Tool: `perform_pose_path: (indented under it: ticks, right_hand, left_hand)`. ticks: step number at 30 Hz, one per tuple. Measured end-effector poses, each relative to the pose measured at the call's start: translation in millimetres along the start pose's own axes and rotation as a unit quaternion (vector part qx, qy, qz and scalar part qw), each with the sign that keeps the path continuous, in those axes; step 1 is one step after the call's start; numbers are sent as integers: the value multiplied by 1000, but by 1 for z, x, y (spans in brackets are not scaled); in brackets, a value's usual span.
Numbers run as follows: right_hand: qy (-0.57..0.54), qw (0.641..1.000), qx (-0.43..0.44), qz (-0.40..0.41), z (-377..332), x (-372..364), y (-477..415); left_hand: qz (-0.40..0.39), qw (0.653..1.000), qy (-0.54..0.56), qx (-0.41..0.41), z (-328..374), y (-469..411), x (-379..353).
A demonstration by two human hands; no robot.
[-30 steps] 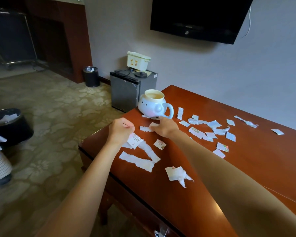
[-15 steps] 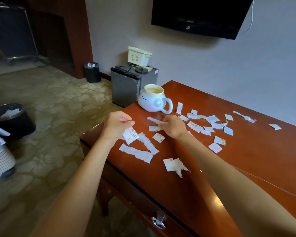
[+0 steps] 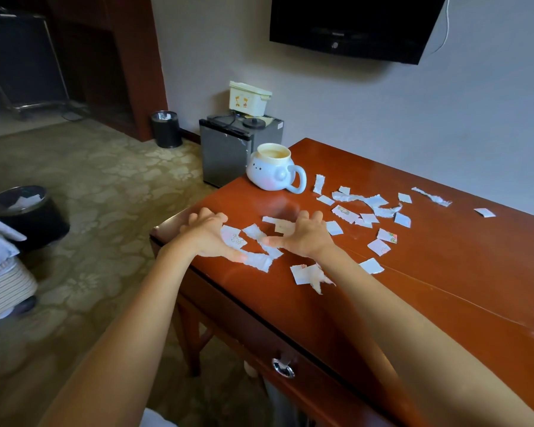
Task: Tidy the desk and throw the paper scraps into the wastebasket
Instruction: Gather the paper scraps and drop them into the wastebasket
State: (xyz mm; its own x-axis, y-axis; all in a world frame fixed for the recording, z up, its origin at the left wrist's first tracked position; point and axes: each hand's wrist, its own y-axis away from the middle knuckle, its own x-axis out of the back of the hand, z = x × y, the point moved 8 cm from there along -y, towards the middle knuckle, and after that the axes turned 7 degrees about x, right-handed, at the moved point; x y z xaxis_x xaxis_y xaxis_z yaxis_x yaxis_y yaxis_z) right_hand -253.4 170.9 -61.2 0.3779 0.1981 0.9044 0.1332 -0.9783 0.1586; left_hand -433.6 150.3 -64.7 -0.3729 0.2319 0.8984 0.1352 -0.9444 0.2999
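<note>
Several torn white paper scraps (image 3: 363, 211) lie scattered over the reddish wooden desk (image 3: 444, 282). My left hand (image 3: 208, 234) and my right hand (image 3: 304, 235) hover near the desk's left corner with fingers spread, palms turned toward each other. Between them lie a few scraps (image 3: 256, 241), one with a small printed picture. A crumpled scrap (image 3: 309, 274) sits closer to me. A black wastebasket (image 3: 28, 211) with paper inside stands on the carpet to the left.
A pale blue mug (image 3: 273, 171) with liquid stands at the desk's far-left corner. A small fridge (image 3: 228, 149) with a box on top and a second black bin (image 3: 166, 128) stand by the wall. A TV hangs above. Bedding edges in at left.
Both hands have uncurled from fists to spread fingers, facing each other around the near scraps. The camera has tilted down, showing the desk drawer handle.
</note>
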Motion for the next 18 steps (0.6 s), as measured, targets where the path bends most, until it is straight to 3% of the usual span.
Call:
perform_pose_path:
  ticks: [5,11,18]
  right_hand:
    - [23,999,16,-18,-8,-5,-1]
    - [-43,997,71,-7,-16,-9,1]
    - [-74,993,85,24,-13,-3,8]
  left_hand:
    - [-1,999,26,-28,6,-6,-5]
    - [-2,994,91,-65,18,-7,-12]
    - [53,983,148,-98,34,1,-13]
